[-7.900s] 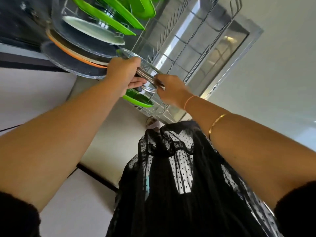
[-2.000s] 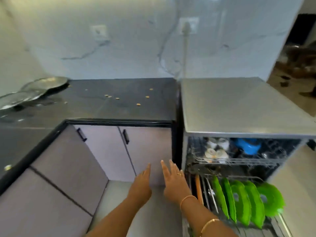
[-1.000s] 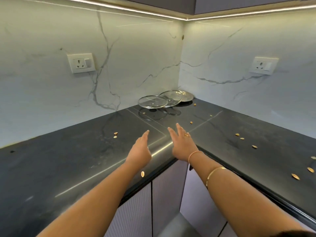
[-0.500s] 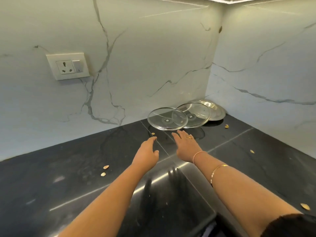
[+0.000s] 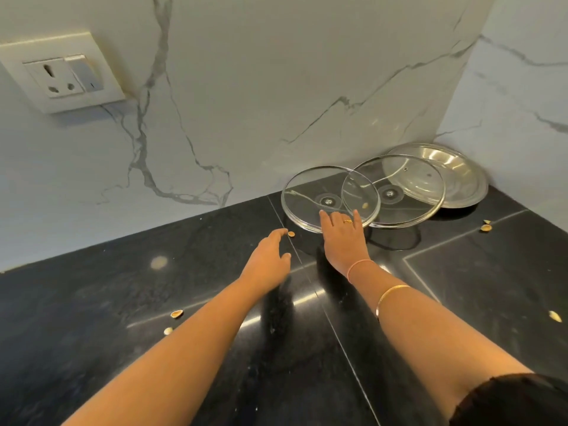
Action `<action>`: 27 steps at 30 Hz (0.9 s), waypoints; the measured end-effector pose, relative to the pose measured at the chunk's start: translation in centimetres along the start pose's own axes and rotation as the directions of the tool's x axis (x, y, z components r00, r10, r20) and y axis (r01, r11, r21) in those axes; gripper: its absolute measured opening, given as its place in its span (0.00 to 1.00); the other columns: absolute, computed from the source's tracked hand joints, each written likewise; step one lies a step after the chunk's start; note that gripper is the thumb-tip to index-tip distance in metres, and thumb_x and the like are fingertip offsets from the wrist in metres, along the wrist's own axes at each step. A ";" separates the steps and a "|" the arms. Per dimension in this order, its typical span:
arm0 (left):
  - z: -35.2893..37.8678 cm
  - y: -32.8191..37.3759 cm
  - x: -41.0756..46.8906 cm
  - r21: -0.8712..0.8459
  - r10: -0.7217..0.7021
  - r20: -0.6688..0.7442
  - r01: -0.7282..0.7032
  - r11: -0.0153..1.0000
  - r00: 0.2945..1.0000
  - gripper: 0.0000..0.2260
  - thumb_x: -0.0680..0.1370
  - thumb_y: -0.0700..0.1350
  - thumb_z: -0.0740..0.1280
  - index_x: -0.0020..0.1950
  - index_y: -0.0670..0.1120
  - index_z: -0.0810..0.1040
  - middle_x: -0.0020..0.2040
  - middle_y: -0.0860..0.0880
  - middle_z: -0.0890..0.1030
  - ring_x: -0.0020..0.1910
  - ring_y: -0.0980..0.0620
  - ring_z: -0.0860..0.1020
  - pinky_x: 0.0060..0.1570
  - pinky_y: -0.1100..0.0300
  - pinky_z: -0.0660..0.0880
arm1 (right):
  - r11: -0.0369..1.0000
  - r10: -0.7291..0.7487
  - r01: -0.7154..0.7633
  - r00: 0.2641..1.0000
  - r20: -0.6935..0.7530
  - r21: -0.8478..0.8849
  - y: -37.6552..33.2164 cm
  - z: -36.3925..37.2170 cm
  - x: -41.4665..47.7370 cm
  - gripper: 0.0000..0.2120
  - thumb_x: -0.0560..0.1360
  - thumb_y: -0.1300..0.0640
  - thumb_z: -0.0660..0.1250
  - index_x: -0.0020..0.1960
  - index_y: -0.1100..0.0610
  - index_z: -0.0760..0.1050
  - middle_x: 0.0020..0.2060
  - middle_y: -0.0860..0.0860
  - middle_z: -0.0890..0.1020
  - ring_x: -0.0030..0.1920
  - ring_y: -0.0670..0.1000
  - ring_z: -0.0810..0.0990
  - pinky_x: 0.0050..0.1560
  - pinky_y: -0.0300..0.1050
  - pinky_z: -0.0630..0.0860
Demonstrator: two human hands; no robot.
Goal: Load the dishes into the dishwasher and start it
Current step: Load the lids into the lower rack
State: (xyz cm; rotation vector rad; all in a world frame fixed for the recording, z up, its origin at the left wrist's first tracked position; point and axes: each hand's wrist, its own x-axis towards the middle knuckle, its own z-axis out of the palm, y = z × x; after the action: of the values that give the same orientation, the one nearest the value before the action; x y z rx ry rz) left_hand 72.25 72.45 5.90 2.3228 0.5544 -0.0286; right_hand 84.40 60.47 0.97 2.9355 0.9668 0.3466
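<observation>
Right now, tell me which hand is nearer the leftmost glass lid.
Right. The right hand is at the leftmost glass lid, fingers over its near rim; the left hand hovers short of it, to its left, by a shell.

Two lids of clear glass on the table [image 5: 92, 318]: left glass lid [image 5: 307, 192] and right glass lid [image 5: 408, 207]. One steel plate [image 5: 461, 179] behind them. Three round pieces in all.

Seven shell bits [image 5: 176, 314]: two at the front left, one by the left fingertips, one seen through the glass, two paired at the right, one at the far right.

Two hands: left hand [image 5: 267, 256], right hand [image 5: 341, 238]. On the right, one ring [image 5: 348, 222], one pink thread band [image 5: 359, 265], one gold bangle [image 5: 393, 291].

One wall socket [image 5: 58, 78] with one switch [image 5: 83, 72]. Two marble walls [image 5: 276, 87].
</observation>
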 end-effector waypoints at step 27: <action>0.4 -1.7 -8.3 -0.861 -0.418 0.274 0.414 0.296 0.866 0.25 0.77 0.47 0.67 0.71 0.42 0.64 0.62 0.38 0.73 0.56 0.39 0.76 0.52 0.46 0.75 | 0.954 -0.163 0.272 0.825 -0.542 0.126 -4.3 -5.2 -15.7 0.05 0.67 0.64 0.62 0.37 0.57 0.76 0.35 0.53 0.75 0.35 0.55 0.72 0.35 0.49 0.70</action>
State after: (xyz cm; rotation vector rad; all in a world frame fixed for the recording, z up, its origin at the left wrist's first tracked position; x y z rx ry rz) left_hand 64.09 70.09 6.01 1.0295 0.8960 0.0275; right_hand 68.41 54.48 2.49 2.8989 1.4585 1.1532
